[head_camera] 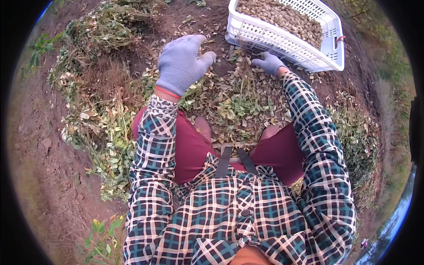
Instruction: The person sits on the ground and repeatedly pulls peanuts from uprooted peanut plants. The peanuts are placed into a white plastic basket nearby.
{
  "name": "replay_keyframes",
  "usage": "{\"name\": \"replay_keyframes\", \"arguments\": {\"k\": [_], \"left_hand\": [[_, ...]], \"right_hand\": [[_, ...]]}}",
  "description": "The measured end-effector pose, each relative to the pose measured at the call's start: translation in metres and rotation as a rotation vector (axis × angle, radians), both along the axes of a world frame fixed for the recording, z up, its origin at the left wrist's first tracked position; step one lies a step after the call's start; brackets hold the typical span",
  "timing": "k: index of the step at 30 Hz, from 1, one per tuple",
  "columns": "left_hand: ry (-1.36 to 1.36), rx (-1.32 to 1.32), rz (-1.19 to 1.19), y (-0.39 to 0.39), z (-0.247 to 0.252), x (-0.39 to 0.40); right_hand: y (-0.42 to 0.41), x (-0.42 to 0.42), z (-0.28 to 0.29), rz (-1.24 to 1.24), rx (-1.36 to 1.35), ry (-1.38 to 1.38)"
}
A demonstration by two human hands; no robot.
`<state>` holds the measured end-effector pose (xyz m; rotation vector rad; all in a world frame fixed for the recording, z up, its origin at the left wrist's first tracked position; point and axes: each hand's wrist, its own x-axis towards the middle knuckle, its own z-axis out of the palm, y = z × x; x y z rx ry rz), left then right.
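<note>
My left hand (184, 63), in a pale purple-grey knit glove with a red cuff edge, hovers over dry leaf litter. Its thumb and fingers are spread, with nothing seen between them. My right hand (268, 63), gloved alike, is by the near side of a white slatted plastic crate (275, 38). Its fingers are apart beside a peanut plant's roots and pods (243, 64), and I cannot tell whether they touch. Many unshelled peanuts (285, 20) fill much of the crate.
Piles of pulled peanut plants (102, 29) lie at the upper left and down the left side. More leafy plants (357, 139) lie at the right. Loose leaves (245, 102) cover the soil between my feet. A red tie (341, 38) hangs at the crate's end.
</note>
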<state>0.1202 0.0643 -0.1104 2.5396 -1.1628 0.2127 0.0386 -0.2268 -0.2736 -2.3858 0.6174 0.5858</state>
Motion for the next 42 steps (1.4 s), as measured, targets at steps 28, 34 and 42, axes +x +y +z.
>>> {"name": "replay_keyframes", "arguments": {"k": [28,34,42], "left_hand": [[1.015,-0.491,0.402,-0.039,-0.061,-0.014],[1.208,-0.75,0.146,-0.027,-0.049,-0.006],[1.488,-0.792,-0.198,-0.035,0.008,-0.037]], "right_hand": [[0.163,-0.082,0.111,0.277,0.009,-0.387],[0.103,-0.087,0.188,-0.026,0.323,-0.799],[0.062,-0.066,0.175,-0.362,0.738,-0.886]]}}
